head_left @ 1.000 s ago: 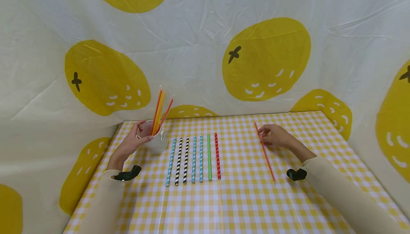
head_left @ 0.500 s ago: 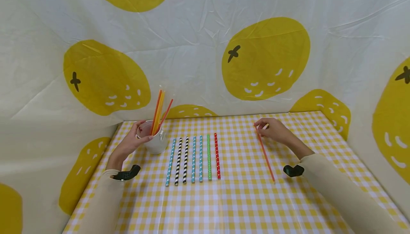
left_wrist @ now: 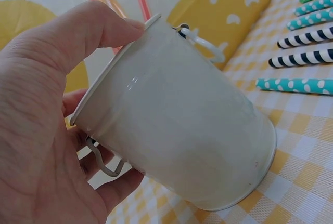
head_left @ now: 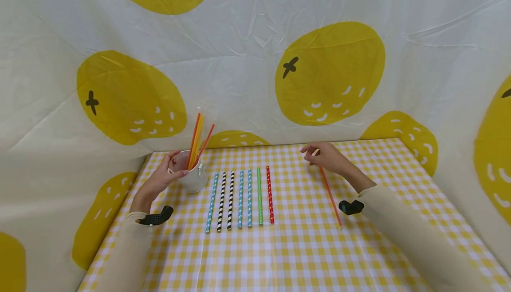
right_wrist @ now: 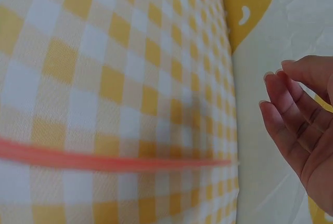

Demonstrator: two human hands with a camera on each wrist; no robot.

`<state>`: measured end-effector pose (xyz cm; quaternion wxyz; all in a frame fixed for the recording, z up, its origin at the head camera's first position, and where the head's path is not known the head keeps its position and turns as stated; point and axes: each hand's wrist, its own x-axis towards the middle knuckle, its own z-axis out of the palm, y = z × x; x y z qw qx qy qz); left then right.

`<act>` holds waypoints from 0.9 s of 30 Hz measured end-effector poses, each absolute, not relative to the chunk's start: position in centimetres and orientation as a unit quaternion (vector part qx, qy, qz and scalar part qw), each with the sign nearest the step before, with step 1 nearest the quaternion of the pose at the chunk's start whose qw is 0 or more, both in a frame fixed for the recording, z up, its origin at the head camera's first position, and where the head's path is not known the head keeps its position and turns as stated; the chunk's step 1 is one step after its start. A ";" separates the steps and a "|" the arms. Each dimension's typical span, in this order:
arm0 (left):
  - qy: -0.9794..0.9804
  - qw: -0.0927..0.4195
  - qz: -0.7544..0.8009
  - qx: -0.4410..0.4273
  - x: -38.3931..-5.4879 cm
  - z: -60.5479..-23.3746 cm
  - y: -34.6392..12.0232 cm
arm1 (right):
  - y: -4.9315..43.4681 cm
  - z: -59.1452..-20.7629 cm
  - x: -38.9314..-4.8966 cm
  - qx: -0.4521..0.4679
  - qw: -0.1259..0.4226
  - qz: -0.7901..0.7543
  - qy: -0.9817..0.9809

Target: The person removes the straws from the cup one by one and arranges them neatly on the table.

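At the left, my left hand (head_left: 161,177) grips a small white bucket (left_wrist: 187,120), its thumb over the rim and its fingers around the far side. Red and orange straws in clear wrappers (head_left: 196,143) lean out of the bucket, which stands tilted in the left wrist view. My right hand (head_left: 326,156) hovers over the far part of the table, fingers loosely bent and holding nothing. Just below it, a thin red straw (head_left: 331,199) lies slanted on the cloth; in the right wrist view this red straw (right_wrist: 104,162) is apart from the fingers.
Between the hands, several paper straws lie in a row: blue dotted straws (head_left: 241,203), black-and-white striped straws (head_left: 221,203), a green straw (head_left: 260,199) and a red dotted straw (head_left: 270,196). A yellow-checked tablecloth (head_left: 239,261) meets a fruit-print curtain (head_left: 239,83) behind.
My right hand has let go of the thin red straw and moved left and away from it, rising slightly. The left hand and the bucket have stayed in place.
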<state>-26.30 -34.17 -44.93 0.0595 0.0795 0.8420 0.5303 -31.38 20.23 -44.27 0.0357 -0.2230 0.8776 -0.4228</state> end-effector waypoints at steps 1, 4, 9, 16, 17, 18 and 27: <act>0.842 0.059 0.530 0.080 -26.3 -44.9 -34.2 | 19.8 -44.1 -31.5 -0.226 0.034 -0.423 0.877; 0.842 0.059 0.531 0.080 -26.2 -44.9 -34.2 | 18.4 -43.7 -31.5 -0.239 0.031 -0.423 0.874; 0.839 0.061 0.534 0.083 -26.0 -44.9 -34.2 | 16.1 -43.3 -31.7 -0.256 0.033 -0.426 0.867; 0.842 0.058 0.530 0.083 -26.2 -45.1 -34.3 | 13.3 -42.7 -31.9 -0.273 0.037 -0.442 0.854; 0.842 0.058 0.530 0.083 -26.3 -45.1 -34.3 | 12.9 -42.7 -32.0 -0.275 0.036 -0.445 0.851; 0.842 0.058 0.530 0.083 -26.3 -45.1 -34.2 | 12.5 -42.6 -32.0 -0.279 0.036 -0.449 0.848; 0.843 0.057 0.529 0.083 -26.1 -44.8 -34.0 | 8.2 -42.4 -32.0 -0.309 0.049 -0.477 0.821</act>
